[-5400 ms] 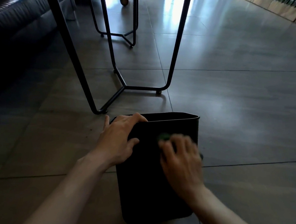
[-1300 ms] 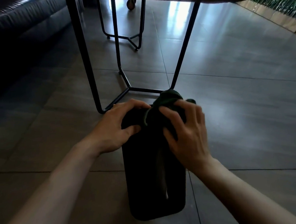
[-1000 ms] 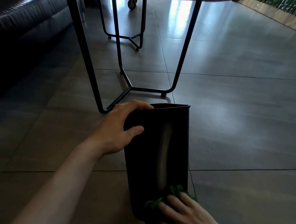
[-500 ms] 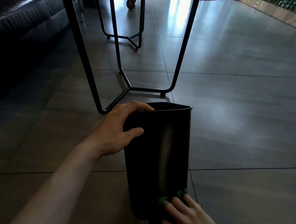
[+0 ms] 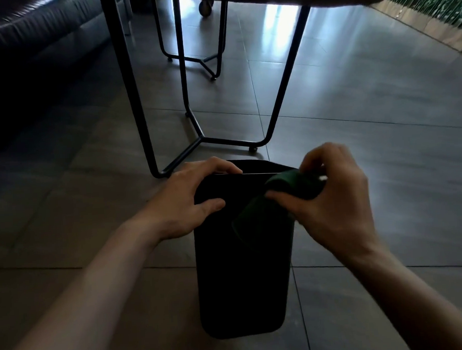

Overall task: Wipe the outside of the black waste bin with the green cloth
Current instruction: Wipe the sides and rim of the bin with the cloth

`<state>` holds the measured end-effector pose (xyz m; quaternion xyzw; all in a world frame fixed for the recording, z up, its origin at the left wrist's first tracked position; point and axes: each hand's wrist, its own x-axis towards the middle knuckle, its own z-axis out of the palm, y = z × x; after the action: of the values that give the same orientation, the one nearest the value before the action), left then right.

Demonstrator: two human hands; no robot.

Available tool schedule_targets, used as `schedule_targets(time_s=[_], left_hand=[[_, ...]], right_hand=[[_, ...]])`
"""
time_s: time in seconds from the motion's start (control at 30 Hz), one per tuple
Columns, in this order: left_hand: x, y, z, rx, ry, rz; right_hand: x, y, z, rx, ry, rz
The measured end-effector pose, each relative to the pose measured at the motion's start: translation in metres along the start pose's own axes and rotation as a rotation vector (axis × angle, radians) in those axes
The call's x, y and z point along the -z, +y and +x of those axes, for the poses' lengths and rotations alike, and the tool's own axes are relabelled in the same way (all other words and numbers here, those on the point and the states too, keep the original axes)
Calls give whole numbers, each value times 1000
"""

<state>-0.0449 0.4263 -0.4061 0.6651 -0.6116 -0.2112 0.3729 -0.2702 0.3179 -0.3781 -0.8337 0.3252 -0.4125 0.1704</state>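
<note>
Two hands are on the job. The left hand (image 5: pixel 188 201) grips the near-left corner of the black waste bin (image 5: pixel 244 276), fingers hooked over the rim and thumb pressed to the outer wall. The right hand (image 5: pixel 331 195) holds the green cloth (image 5: pixel 277 196) bunched at the rim's right end, thumb and curled fingers pinching it, with a fold trailing down the near wall toward 7 o'clock. The bin stands on the tiled floor (image 5: pixel 386 165) at 6 o'clock in view, just near of the black metal desk legs (image 5: pixel 282 96) at 12 o'clock; a dark sofa (image 5: pixel 26 38) sits at 10 o'clock.

The step in hand looks like wiping the near face and top edge. To do it well, I would flatten the cloth under the palm rather than keep it wadded, so more fabric meets the wall. Keep the left grip firm, since the light bin will likely tip or slide under a downward stroke. Draw long overlapping passes from rim to base, then turn the bin to reach the sides and the far face, which cannot be seen from here.
</note>
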Motion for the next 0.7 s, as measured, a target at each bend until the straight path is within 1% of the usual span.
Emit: schedule_targets(time_s=[0.03, 0.07, 0.13, 0.17, 0.27, 0.4, 0.47, 0.57, 0.6, 0.63, 0.67, 0.7], left_hand=[[0, 0, 0, -5, 1, 4], [-1, 0, 0, -8, 7, 10], [-1, -1, 0, -13, 21, 19], [-1, -1, 1, -19, 24, 19], [-2, -3, 2, -20, 28, 13], [-1, -5, 5, 2, 36, -8], [-1, -5, 6, 6, 33, -19], [-2, -4, 5, -12, 24, -16], [-2, -4, 5, -16, 22, -12], [-1, -4, 5, -16, 22, -10], [1, -4, 5, -11, 22, -10], [1, -5, 4, -3, 20, -10]], right_hand=[[-7, -2, -2, 36, 104, -11], [-16, -3, -6, 67, 164, -10], [-36, -5, -23, 124, 202, -48], [-46, -5, -33, 153, 183, -103], [-69, 1, -64, 199, 52, -261], [-81, 18, -110, 296, -90, -328], [-80, 32, -149, 441, -184, -351], [-69, 51, -189, 790, -471, -444], [-65, 54, -186, 840, -521, -440], [-61, 54, -174, 844, -509, -409], [-61, 52, -157, 812, -452, -365], [-60, 48, -136, 740, -373, -316]])
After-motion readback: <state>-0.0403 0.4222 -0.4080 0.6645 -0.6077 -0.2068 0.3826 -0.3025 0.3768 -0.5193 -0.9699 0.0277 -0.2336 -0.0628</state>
